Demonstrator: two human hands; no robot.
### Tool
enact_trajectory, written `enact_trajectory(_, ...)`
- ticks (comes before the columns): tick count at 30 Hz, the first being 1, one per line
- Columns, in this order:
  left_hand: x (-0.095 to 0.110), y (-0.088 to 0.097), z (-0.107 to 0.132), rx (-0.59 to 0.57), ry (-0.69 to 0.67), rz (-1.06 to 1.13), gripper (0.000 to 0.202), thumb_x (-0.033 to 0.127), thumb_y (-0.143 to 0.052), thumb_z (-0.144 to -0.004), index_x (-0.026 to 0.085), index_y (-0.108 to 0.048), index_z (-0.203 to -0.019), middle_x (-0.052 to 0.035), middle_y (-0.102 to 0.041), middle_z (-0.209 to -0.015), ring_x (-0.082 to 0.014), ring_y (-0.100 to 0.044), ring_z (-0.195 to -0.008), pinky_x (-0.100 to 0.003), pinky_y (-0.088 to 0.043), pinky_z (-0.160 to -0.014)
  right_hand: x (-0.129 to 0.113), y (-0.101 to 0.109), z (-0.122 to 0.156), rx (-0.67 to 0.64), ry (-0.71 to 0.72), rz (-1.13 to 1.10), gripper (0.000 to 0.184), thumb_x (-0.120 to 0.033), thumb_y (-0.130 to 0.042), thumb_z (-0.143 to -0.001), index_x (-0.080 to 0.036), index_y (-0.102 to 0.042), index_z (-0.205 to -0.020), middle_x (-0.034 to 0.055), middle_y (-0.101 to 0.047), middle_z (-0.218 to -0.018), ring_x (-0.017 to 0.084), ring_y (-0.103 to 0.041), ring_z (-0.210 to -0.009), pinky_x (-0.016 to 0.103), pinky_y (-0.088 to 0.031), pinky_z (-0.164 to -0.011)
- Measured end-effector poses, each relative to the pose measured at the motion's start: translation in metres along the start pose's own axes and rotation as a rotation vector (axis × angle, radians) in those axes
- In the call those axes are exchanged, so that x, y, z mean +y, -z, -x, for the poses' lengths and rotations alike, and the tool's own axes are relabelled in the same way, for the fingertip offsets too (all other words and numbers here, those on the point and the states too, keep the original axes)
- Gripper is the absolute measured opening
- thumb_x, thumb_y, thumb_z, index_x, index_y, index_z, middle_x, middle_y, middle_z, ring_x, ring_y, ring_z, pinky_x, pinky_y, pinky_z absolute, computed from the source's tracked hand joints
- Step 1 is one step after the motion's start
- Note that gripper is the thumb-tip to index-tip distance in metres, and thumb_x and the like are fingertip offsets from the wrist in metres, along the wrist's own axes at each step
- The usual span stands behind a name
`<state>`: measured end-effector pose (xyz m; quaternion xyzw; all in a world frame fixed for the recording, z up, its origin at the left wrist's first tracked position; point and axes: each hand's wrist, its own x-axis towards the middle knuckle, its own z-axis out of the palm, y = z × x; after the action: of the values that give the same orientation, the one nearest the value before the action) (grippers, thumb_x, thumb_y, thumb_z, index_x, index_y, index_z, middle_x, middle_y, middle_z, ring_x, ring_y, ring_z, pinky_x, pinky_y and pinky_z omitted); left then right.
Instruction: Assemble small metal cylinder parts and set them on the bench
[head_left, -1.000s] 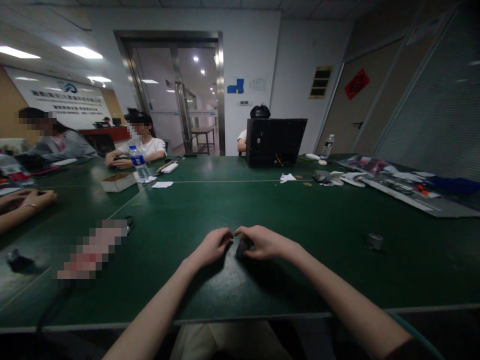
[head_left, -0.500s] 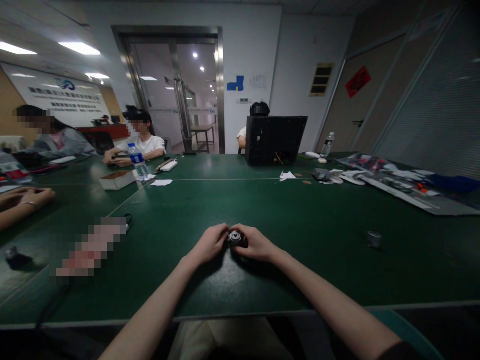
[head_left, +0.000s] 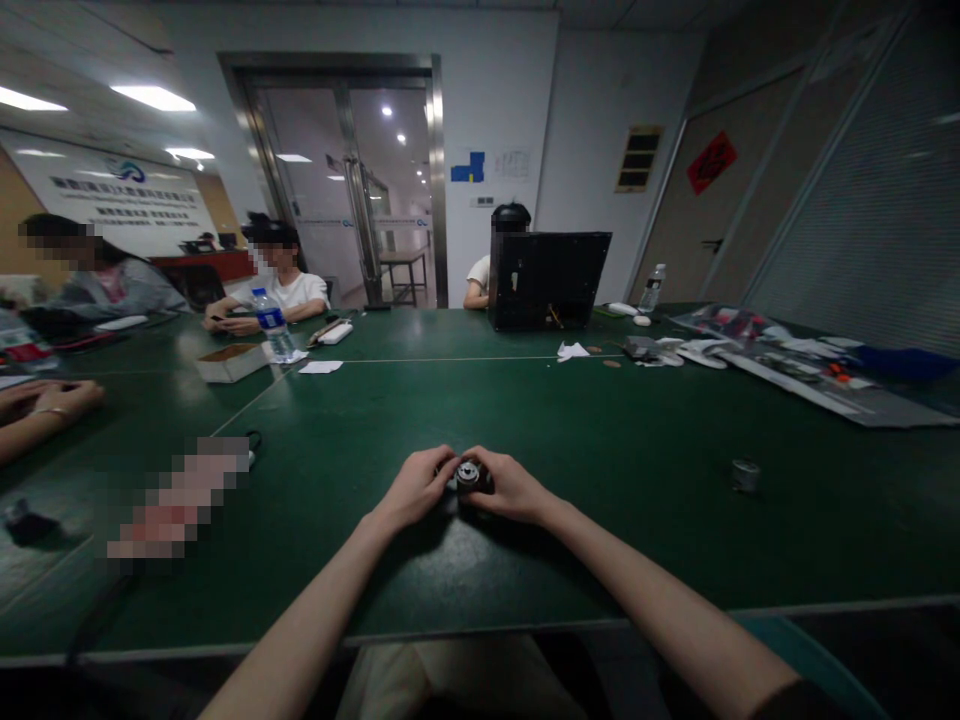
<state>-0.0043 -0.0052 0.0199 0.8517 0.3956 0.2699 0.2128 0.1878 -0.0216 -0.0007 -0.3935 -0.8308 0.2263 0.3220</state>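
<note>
Above the green table (head_left: 405, 400), near its front middle, my right hand (head_left: 510, 485) is wrapped round a small dark device with a round silver top (head_left: 469, 474). The silver face points up towards me, with a dark spot at its centre. My left hand (head_left: 418, 488) is at its left side, thumb and fingers closed together. A dark bit shows between those fingers, too small to name. The right fingers hide much of the device's body. Off to the right, a small grey metal cylinder (head_left: 745, 475) stands on the table.
At left lie a blurred-out pinkish object (head_left: 180, 500) with a cord and a small black item (head_left: 28, 522). Farther back are an open box (head_left: 232, 365), water bottle (head_left: 274, 325) and black computer case (head_left: 551, 280). Co-workers sit around; one's hands (head_left: 56, 405) rest at left.
My left thumb and fingers have shifted slightly against the device's left side. The right hand keeps its hold. The whole view has moved a little.
</note>
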Motion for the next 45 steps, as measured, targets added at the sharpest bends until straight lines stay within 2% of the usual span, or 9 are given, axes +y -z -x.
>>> enact_trajectory(9, 0.004, 0.004, 0.002, -0.030, 0.003, -0.013, 0.034, 0.042, -0.037, -0.091, 0.017, -0.057, -0.079, -0.0019, -0.060, -0.074, -0.0152, -0.052, -0.069, -0.024, -0.038, -0.064, 0.000, -0.001, 0.000, 0.001, -0.016, 0.004, 0.040, -0.030, -0.068, -0.070, -0.019, -0.053, -0.106, 0.0033, -0.063, -0.093, 0.017, -0.060, -0.082, 0.025, -0.045, -0.071)
enact_trajectory(20, 0.005, 0.003, 0.002, -0.013, 0.000, -0.028, 0.032, 0.039, -0.040, -0.090, 0.017, -0.057, -0.076, -0.0020, -0.060, -0.071, -0.0151, -0.052, -0.067, -0.024, -0.037, -0.062, -0.002, 0.001, 0.000, 0.000, -0.018, -0.003, 0.038, -0.031, -0.070, -0.071, -0.019, -0.055, -0.104, 0.0038, -0.064, -0.093, 0.018, -0.060, -0.082, 0.027, -0.045, -0.072)
enact_trajectory(28, 0.005, 0.003, 0.002, -0.027, 0.008, -0.015, 0.032, 0.038, -0.039, -0.091, 0.016, -0.059, -0.079, -0.0023, -0.061, -0.074, -0.0151, -0.052, -0.068, -0.024, -0.037, -0.063, -0.006, 0.006, 0.001, 0.048, 0.049, 0.045, 0.042, -0.032, -0.070, -0.071, -0.019, -0.053, -0.108, 0.0052, -0.061, -0.100, 0.018, -0.058, -0.087, 0.028, -0.044, -0.076)
enact_trajectory(33, 0.006, 0.003, 0.002, -0.027, 0.004, -0.003, 0.032, 0.037, -0.038, -0.091, 0.016, -0.057, -0.077, -0.0016, -0.060, -0.073, -0.0145, -0.052, -0.067, -0.023, -0.037, -0.062, -0.013, 0.010, 0.003, 0.146, 0.068, 0.039, 0.027, -0.025, -0.061, -0.078, -0.019, -0.055, -0.104, 0.0033, -0.058, -0.091, 0.012, -0.054, -0.070, 0.025, -0.044, -0.066)
enact_trajectory(37, 0.007, 0.004, 0.002, -0.032, 0.017, -0.006, 0.032, 0.037, -0.038, -0.091, 0.017, -0.055, -0.074, -0.0011, -0.058, -0.070, -0.0144, -0.051, -0.066, -0.024, -0.037, -0.061, -0.016, 0.010, 0.002, 0.175, 0.076, 0.048, 0.012, -0.022, -0.057, -0.081, -0.019, -0.059, -0.093, 0.0033, -0.057, -0.090, 0.011, -0.053, -0.068, 0.024, -0.044, -0.064)
enact_trajectory(45, 0.005, 0.002, 0.003, -0.009, 0.005, -0.018, 0.032, 0.037, -0.039, -0.090, 0.017, -0.054, -0.071, -0.0005, -0.055, -0.067, -0.0138, -0.049, -0.063, -0.024, -0.035, -0.060, -0.017, 0.008, 0.000, 0.188, 0.076, 0.017, 0.007, -0.021, -0.054, -0.083, -0.019, -0.060, -0.087, 0.0031, -0.057, -0.088, 0.011, -0.054, -0.068, 0.024, -0.044, -0.065)
